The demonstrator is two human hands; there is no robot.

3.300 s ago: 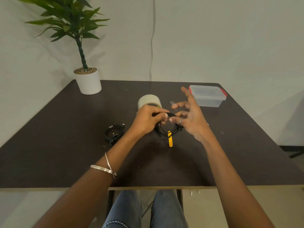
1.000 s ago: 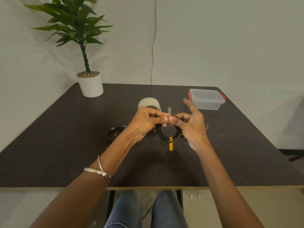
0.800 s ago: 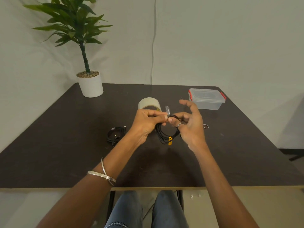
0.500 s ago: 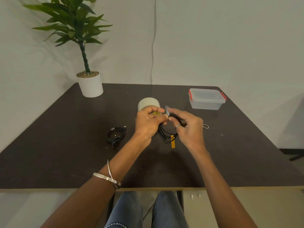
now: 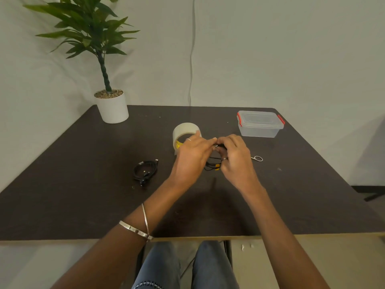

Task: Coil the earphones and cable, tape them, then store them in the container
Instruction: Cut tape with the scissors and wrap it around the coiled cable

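**Coil pinched mid-table, both hands**

The black coiled cable point(image 5: 211, 163) with yellow tag is held above the middle of the table point(image 5: 83, 195), pinched at its top between left hand point(image 5: 193, 157) and right hand point(image 5: 235, 159), both grips clamped on it. The tape roll point(image 5: 185, 134) is seen just behind the left hand. A second black coil point(image 5: 145, 172) lies well left. The lidded container point(image 5: 260, 124) sits near the far right edge, scissors point(image 5: 257, 158) between. Open surface is left toward the near edge.

Left hand point(image 5: 192, 155) and right hand point(image 5: 235, 157) raised side by side, fingers point(image 5: 208, 140) curled, fingertips meeting, both pinching the black coil point(image 5: 212, 163) between them.
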